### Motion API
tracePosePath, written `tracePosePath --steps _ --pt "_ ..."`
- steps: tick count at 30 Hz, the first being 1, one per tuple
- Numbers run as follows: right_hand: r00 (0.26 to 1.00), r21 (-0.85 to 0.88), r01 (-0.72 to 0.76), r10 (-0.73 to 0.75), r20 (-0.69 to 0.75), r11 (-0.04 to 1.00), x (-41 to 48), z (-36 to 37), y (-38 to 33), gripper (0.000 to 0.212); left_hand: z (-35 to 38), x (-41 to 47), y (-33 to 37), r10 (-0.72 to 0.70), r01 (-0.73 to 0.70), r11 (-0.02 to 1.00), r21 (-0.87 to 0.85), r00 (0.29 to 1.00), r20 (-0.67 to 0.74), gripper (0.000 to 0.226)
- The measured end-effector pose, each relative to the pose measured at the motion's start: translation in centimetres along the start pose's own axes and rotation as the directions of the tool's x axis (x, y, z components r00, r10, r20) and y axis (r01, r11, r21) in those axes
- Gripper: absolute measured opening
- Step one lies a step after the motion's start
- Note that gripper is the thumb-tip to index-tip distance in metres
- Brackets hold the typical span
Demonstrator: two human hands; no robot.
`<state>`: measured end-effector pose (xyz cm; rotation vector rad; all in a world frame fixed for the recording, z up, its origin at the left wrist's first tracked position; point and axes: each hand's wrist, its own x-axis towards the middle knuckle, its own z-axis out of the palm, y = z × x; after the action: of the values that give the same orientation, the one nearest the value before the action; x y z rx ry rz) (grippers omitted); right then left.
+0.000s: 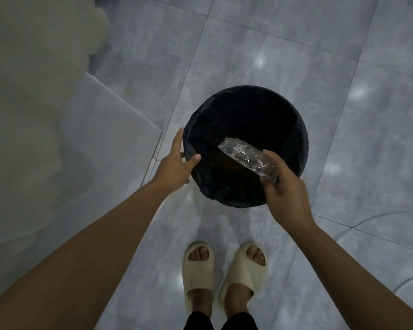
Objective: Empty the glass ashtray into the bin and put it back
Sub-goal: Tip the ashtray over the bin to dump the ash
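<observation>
View from the head, looking straight down. No writing or brand mark is legible on anything in view. A round black bin (246, 146), lined with a dark bag, stands on a grey tiled floor (284, 51); its inside is too dark to show any contents. The glass ashtray (247, 158) is held over the bin's mouth, tipped steeply on edge, near the rim closest to the person; whether anything is left in it cannot be told. The right hand (285, 189) grips the ashtray at its lower right end, thumb on the upper face and fingers curled beneath. The left hand (177, 163) rests on the bin's left rim, fingers spread loosely, thumb hooked over the edge, fingertips along the outer wall. Below, two feet in pale slippers (224, 272) stand just beside the bin. A white slab (110, 129) lies at left.
</observation>
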<state>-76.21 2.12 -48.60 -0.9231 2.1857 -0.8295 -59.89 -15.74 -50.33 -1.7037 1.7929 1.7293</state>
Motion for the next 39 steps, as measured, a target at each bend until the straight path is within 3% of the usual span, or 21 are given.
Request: tracePosePath --steps 3,6,8,14,18,20,23,32,34,37,39 --pt "0.995 -0.116 0.097 -0.093 0.037 0.989 -0.8 0.3 1.0 0.059 0.5 0.5 -0.4 -0.079 0.095 0.961 -0.259 0.994 0.069 0.079" --pt "0.951 -0.210 0.247 -0.194 0.242 0.946 -1.5 1.4 2.2 0.063 0.9 0.9 -0.7 -0.086 0.090 0.946 -0.313 0.996 0.027 0.075" --pt "0.930 -0.220 0.262 -0.185 0.317 0.940 -1.5 1.7 2.6 0.061 1.1 1.0 -0.8 -0.072 0.077 0.945 -0.318 0.997 0.027 0.073" --pt "0.978 -0.111 0.110 -0.088 0.191 0.988 -0.1 0.4 1.9 0.049 1.4 1.0 0.0 -0.048 0.048 0.970 -0.240 0.999 0.006 0.071" --pt "0.987 -0.169 0.152 -0.141 0.075 0.974 0.4 -0.8 1.8 0.057 1.4 1.1 0.2 -0.059 0.056 0.968 -0.243 0.998 -0.007 0.071" --pt "0.966 -0.197 0.250 -0.232 0.111 0.948 0.2 -0.6 1.9 0.064 1.6 1.3 0.6 -0.070 0.064 0.966 -0.250 0.997 -0.015 0.071" --pt "0.903 -0.231 0.387 -0.316 0.289 0.893 -0.8 1.0 2.3 0.070 1.8 1.6 1.0 -0.120 0.108 0.961 -0.256 0.992 -0.033 0.071" --pt "0.987 -0.098 0.143 -0.135 0.087 0.985 -0.4 0.0 1.4 0.059 1.0 2.2 0.5 -0.124 0.117 0.956 -0.270 0.992 -0.006 0.064" --pt "0.982 -0.136 0.181 -0.171 0.081 0.974 -0.5 -0.2 1.1 0.064 1.0 2.3 0.4 -0.129 0.123 0.957 -0.263 0.992 -0.007 0.063" --pt "0.938 -0.194 0.322 -0.284 0.200 0.927 -0.9 1.0 1.1 0.063 1.1 2.4 0.6 -0.135 0.122 0.962 -0.244 0.990 -0.035 0.063" --pt "0.935 -0.192 0.315 -0.268 0.232 0.930 -1.1 1.9 0.9 0.058 0.8 2.5 0.5 -0.164 0.146 0.956 -0.254 0.985 -0.053 0.063"
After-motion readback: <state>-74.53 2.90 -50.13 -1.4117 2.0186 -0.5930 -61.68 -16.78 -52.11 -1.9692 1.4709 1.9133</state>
